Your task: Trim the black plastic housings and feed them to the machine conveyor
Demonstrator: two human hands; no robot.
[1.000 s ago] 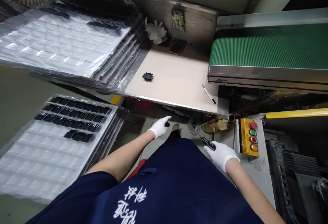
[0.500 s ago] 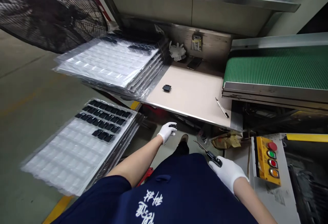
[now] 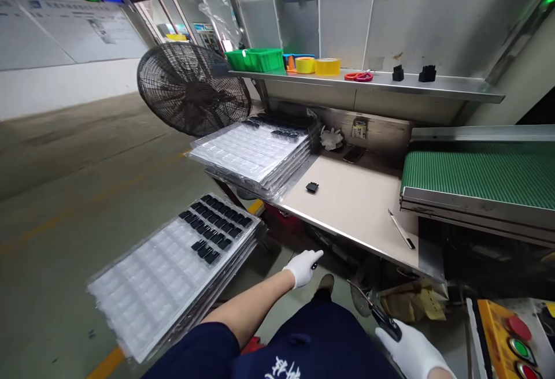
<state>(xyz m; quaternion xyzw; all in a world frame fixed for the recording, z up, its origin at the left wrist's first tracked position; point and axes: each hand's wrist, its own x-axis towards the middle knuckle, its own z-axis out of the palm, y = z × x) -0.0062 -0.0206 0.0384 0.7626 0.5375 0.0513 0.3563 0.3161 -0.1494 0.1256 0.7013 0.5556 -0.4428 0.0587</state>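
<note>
My left hand (image 3: 302, 268), in a white glove, hovers below the bench's front edge. Its fingers are closed round a small black plastic part (image 3: 314, 265), mostly hidden, while the index finger points forward. At lower right my right hand (image 3: 410, 345), also gloved, grips a black-handled tool (image 3: 385, 320) with a thin metal blade angled up and left. To the left of my left hand, a clear plastic tray (image 3: 143, 286) tops a low stack, its far end holding rows of black parts (image 3: 212, 220). Another black part (image 3: 312, 187) lies by itself on the bench top (image 3: 355, 211).
More trays (image 3: 251, 151) are stacked on the bench's left, near a large fan (image 3: 195, 90). A pen-like tool (image 3: 401, 230) lies at the bench's right, beside a green conveyor (image 3: 477, 174). Overhead runs a shelf (image 3: 459, 89); a button box (image 3: 494, 333) stands lower right.
The view has tilted up, bringing the shelf and fan fully in. My left hand has turned, its index finger now extended and the part less visible. My right hand keeps the tool.
</note>
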